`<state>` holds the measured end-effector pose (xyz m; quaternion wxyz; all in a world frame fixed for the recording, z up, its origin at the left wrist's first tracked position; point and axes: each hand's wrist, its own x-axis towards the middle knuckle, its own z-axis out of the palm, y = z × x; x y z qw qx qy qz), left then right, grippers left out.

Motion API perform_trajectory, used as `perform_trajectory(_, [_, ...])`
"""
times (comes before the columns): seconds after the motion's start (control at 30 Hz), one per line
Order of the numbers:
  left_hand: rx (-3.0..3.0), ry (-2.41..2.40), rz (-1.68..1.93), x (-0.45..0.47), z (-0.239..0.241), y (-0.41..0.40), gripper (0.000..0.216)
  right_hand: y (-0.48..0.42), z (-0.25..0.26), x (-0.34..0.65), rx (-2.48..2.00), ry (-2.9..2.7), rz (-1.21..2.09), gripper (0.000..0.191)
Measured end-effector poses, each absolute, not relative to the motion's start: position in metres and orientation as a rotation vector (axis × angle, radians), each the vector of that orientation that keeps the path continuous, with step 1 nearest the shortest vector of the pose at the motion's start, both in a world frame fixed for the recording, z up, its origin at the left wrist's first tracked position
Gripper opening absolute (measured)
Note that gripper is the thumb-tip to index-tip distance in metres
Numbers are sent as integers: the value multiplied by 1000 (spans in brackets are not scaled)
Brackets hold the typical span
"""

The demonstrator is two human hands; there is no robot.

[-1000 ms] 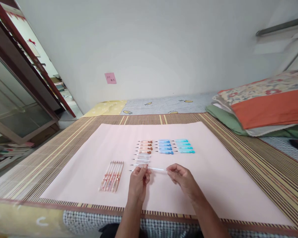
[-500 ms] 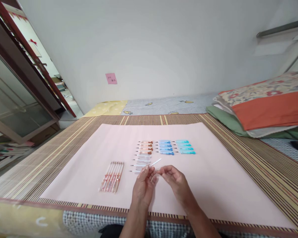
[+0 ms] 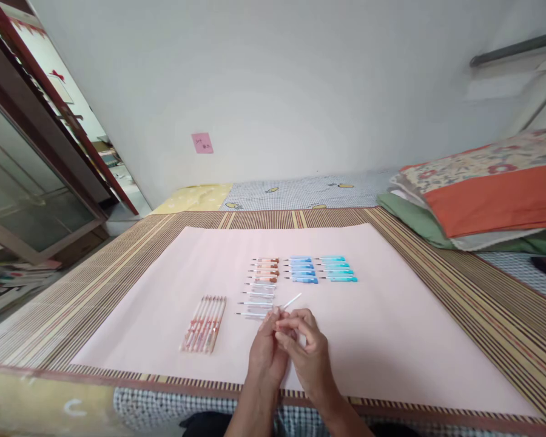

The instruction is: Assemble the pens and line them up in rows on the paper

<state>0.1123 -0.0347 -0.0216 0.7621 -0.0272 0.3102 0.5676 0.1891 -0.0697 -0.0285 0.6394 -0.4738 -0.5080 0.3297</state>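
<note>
My left hand [image 3: 267,349] is closed, fingertips pinched on a thin white stick [image 3: 292,301] that looks like a pen refill and slants up to the right. My right hand [image 3: 310,351] meets it from the right, thumb and fingers pinched close together; what they hold, if anything, is too small to tell. Just beyond the hands lie several clear pens [image 3: 257,303] in a column, dark tips to the left. Farther back are brown pens [image 3: 266,269], blue pens [image 3: 301,270] and teal pens [image 3: 339,269]. Left of the hands is a row of pink-patterned pens [image 3: 203,325], tips pointing away.
A large pale pink sheet [image 3: 391,340] covers much of the striped mat [image 3: 131,267]. Folded bedding [image 3: 495,200] is piled at the right. A white wall [image 3: 300,91] with a pink note [image 3: 202,143] stands behind. A glass-panelled cabinet [image 3: 31,182] is at the left.
My right hand has moved left and now meets my left hand. The left hand has shifted slightly right, with the white stick still in it.
</note>
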Motion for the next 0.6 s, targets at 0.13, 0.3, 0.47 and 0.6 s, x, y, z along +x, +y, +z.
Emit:
perform_trajectory(0.13, [-28, 701, 1260, 110, -23, -33, 13, -73, -27, 191, -1110, -1264, 707, 3])
perform_trajectory(0.3, [273, 619, 1218, 103, -30, -32, 28, -71, -25, 208, -1122, -1199, 765, 16])
perform_trajectory(0.47, [373, 630, 1235, 100, -32, -31, 42, -51, -31, 241, -1250, -953, 790, 39])
perform_trajectory(0.6, [371, 630, 1235, 100, -35, -33, 44, -46, -17, 256, -1290, -1342, 581, 28])
